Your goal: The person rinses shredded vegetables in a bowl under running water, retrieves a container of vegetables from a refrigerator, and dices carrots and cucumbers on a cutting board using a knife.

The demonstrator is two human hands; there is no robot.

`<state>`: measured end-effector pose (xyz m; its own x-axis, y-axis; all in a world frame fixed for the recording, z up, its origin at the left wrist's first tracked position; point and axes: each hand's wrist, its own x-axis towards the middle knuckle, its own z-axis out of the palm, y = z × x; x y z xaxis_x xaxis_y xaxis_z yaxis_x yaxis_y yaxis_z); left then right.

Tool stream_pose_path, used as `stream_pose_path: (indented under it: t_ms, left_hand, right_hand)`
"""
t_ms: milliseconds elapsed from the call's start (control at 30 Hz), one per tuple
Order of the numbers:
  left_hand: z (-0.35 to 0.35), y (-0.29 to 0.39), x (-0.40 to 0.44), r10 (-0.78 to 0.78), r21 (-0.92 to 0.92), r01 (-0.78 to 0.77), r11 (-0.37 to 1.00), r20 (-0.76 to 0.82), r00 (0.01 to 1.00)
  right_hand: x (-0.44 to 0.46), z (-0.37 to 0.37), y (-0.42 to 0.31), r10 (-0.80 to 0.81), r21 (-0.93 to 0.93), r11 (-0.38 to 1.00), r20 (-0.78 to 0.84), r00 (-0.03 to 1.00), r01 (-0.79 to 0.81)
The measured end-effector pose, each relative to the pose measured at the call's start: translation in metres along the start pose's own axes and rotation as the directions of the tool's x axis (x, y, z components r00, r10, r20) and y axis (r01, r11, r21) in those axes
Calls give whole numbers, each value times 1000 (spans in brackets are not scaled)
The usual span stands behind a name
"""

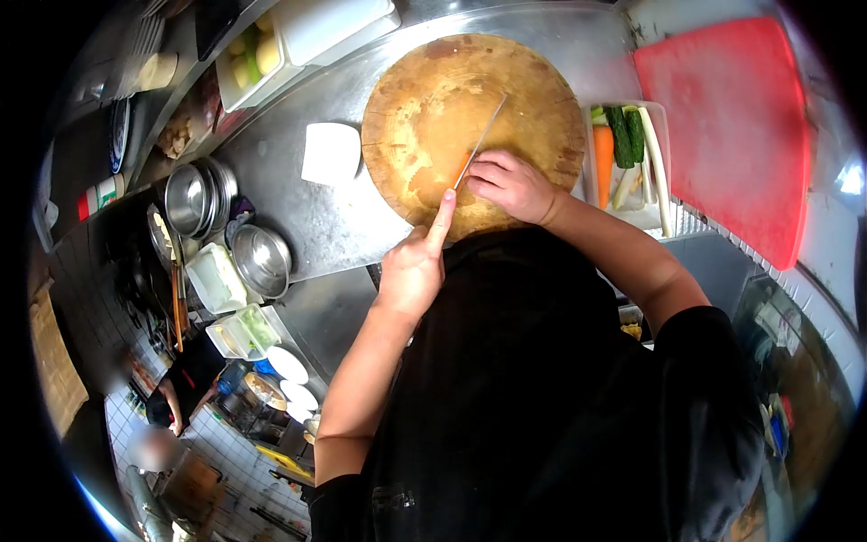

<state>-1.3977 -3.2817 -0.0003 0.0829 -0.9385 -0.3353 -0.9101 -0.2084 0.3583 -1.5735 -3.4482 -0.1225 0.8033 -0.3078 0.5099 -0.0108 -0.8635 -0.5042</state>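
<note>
A large round wooden chopping board (pixel 424 99) lies on the steel counter in front of me. My left hand (pixel 414 266) is closed round the handle of a knife, its index finger stretched along the top. The knife (pixel 486 131) is seen nearly edge-on, its blade slanting up and right over the board. My right hand (pixel 513 187) rests on the board just right of the blade, fingers curled. A thin orange strip, apparently carrot (pixel 461 169), shows by the blade near those fingertips; most of what they press on is hidden.
Right of the board stands a clear tub (pixel 664 167) holding a carrot (pixel 604 163), cucumbers (pixel 628 135) and pale stalks. Beyond it is a red cutting board (pixel 722 126). A white square dish (pixel 330 154) and metal bowls (pixel 261 257) sit left. Another person (pixel 176 388) is at lower left.
</note>
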Motion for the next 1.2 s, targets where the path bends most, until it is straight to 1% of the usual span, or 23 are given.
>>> stream_pose_path:
  t_ms: [100, 200, 400, 500, 600, 633, 700, 733, 767, 833, 933, 1033, 1067, 1133, 1200]
  left_hand:
    - [9, -3, 0, 18, 20, -18, 1000, -10, 1000]
    - [14, -10, 0, 34, -9, -34, 999, -52, 998]
    - [15, -15, 1, 51, -29, -52, 998, -49, 998]
    - [27, -17, 4, 52, 23, -52, 998, -36, 998]
    - [25, -16, 1, 42, 25, -41, 999, -35, 998]
    - [23, -20, 3, 44, -33, -45, 998, -52, 998]
    - [17, -37, 6, 47, -148, -59, 987, -85, 995]
    - [10, -47, 11, 28, -283, -54, 957, -96, 995]
    - [4, -55, 13, 4, -320, -29, 947, -77, 997]
    - [-2, -60, 16, 58, -241, -83, 967, -107, 993]
    - [4, -47, 12, 51, -193, -75, 978, -128, 990]
    - [11, -34, 5, 37, -63, -47, 997, -153, 988]
    - [12, -30, 4, 37, 2, -37, 999, -135, 990]
    - [14, -28, 3, 42, 8, -41, 999, -156, 987]
    - [16, -32, 4, 44, -20, -48, 999, -190, 981]
  right_hand:
    - [-1, 1, 0, -20, -7, 1000, 3, 1000, 20]
    - [0, 0, 0, -21, -1, 1000, -2, 1000, 21]
    - [1, 0, 0, -16, 4, 1000, -4, 1000, 16]
    - [2, 2, -2, -19, -1, 1000, -24, 1000, 19]
    - [2, -1, -9, -9, -6, 1000, -47, 999, 9]
    - [4, -3, -9, -8, -14, 1000, -60, 998, 7]
    - [-4, -9, -12, 58, -43, 997, 25, 998, -57]
    - [-11, -11, -14, 97, -60, 994, 67, 993, -93]
    - [-17, -12, -16, 123, -82, 990, 74, 990, -117]
    - [-25, -17, -17, 187, -131, 976, 86, 979, -175]
    - [-23, -20, -22, 139, -172, 976, 1, 990, -137]
    - [-4, -10, -24, 45, -165, 985, 10, 999, -42]
    - [0, -6, -24, 44, -156, 987, 6, 999, -43]
    - [3, 1, -22, 36, -135, 990, 3, 999, -35]
    - [0, 1, -21, 78, -123, 990, 26, 997, -74]
